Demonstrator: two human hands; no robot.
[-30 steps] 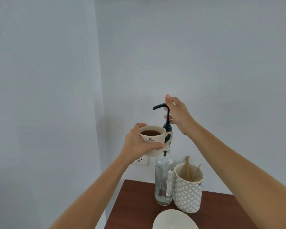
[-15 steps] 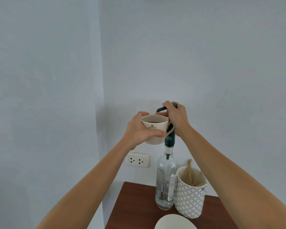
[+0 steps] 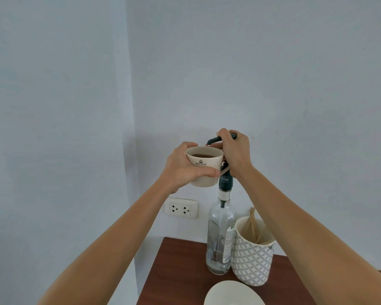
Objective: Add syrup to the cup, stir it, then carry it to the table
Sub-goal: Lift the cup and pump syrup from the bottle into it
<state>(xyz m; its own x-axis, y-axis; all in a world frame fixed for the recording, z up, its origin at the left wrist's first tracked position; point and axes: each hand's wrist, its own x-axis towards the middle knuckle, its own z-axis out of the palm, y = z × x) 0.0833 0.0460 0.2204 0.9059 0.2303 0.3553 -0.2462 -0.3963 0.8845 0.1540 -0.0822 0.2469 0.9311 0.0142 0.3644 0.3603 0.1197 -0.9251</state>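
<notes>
A cream cup (image 3: 205, 166) with dark liquid in it is held in the air by my left hand (image 3: 185, 168), which wraps its left side. The cup sits right under the black pump spout (image 3: 212, 140) of a clear glass syrup bottle (image 3: 220, 236) standing on the brown table (image 3: 176, 271). My right hand (image 3: 235, 153) presses on top of the pump head, which is pushed down. A small drop shows at the spout tip above the cup's rim. The cup's handle points toward the bottle neck.
A patterned white holder (image 3: 251, 258) with wooden stir sticks (image 3: 253, 227) stands right of the bottle. A white saucer (image 3: 233, 293) lies at the table's near edge. A wall socket (image 3: 182, 209) sits behind, with the wall corner to the left.
My right hand has pushed the pump head down from its raised position. My left hand has lifted the cup closer under the spout.
</notes>
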